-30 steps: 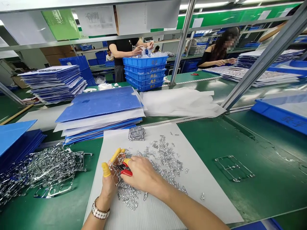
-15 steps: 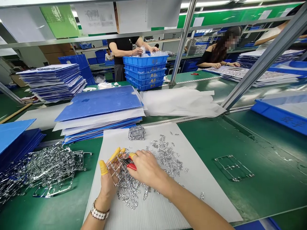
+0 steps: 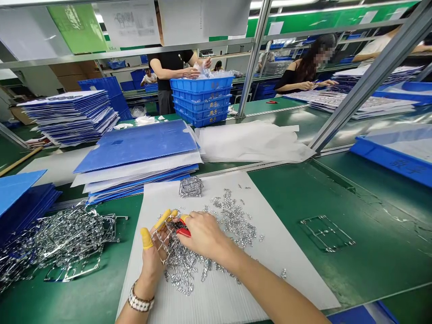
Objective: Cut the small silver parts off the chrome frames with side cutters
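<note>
Metal wire frame (image 3: pixel 162 245) gripped in left hand (image 3: pixel 151 265), one red-handled cutter (image 3: pixel 182 232) gripped in right hand (image 3: pixel 202 236)

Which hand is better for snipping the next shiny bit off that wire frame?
Probably the right hand: it grips the red-handled cutters, right beside the wire frame. The left hand, wearing yellow finger cots, is busy holding that frame.

Left hand (image 3: pixel 152 263) cupped, right hand (image 3: pixel 200 236) apparently pinching

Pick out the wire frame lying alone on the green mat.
The flat one right of the white sheet; the others sit heaped at left, bunched on the sheet, or in the left hand.
</note>
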{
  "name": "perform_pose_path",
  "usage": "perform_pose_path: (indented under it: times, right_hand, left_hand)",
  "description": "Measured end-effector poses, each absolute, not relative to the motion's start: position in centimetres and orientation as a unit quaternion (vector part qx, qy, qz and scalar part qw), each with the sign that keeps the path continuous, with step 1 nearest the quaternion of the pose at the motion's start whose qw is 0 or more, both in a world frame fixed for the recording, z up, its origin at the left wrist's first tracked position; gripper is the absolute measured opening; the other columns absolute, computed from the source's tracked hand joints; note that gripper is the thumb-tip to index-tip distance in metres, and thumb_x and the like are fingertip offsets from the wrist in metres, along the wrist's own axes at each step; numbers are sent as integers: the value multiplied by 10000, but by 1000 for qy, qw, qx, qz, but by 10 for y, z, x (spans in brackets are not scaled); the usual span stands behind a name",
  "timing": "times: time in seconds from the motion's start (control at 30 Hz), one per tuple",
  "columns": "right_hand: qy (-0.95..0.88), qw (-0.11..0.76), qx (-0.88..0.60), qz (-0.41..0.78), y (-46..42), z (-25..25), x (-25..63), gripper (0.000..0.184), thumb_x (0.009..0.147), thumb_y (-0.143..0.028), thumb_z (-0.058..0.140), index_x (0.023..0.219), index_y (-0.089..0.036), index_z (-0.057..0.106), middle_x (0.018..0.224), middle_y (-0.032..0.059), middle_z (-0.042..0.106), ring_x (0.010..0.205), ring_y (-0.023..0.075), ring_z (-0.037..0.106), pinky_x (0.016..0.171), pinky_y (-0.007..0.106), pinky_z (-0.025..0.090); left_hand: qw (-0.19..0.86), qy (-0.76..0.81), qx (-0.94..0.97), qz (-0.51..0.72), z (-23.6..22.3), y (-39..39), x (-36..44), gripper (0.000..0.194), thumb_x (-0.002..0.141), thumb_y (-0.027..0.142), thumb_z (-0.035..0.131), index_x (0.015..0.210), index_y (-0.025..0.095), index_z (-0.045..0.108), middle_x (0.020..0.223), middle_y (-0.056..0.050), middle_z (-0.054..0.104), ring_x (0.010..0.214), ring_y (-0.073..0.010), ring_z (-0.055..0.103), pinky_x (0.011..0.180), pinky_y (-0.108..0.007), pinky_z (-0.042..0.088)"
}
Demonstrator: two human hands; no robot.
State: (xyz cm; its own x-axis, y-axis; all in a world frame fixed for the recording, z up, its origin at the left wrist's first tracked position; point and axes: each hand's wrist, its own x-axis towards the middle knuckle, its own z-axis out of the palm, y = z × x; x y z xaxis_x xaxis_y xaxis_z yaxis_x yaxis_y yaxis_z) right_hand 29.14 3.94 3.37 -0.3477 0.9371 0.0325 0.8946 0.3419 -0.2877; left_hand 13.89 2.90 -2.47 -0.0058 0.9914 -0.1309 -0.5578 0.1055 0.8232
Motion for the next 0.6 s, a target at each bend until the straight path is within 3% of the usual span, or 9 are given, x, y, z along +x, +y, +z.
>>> perform_pose_path:
  times: [0.2, 0.6]
  right_hand:
    - [-819, 72, -558, 112, 40, 37, 292, 258, 824, -340, 500, 898, -152, 660, 842, 107, 682, 769, 248, 641, 666, 336, 457]
    - [-822, 74, -559, 80, 37, 40, 289, 267, 846, -332, 522, 989, -143, 645, 922, 127, 674, 842, 276, 628, 710, 368, 471]
  left_hand:
    - [642, 363, 306, 603, -30, 30, 139, 781, 777, 769, 407, 1171, 154, 682, 1262, -159, 636, 1230, -322, 532, 1118, -471, 299]
    - [637, 387, 275, 607, -24, 31, 139, 790, 738, 793, 436, 1100, 148, 715, 1176, -172, 681, 1158, -326, 591, 1086, -474, 352]
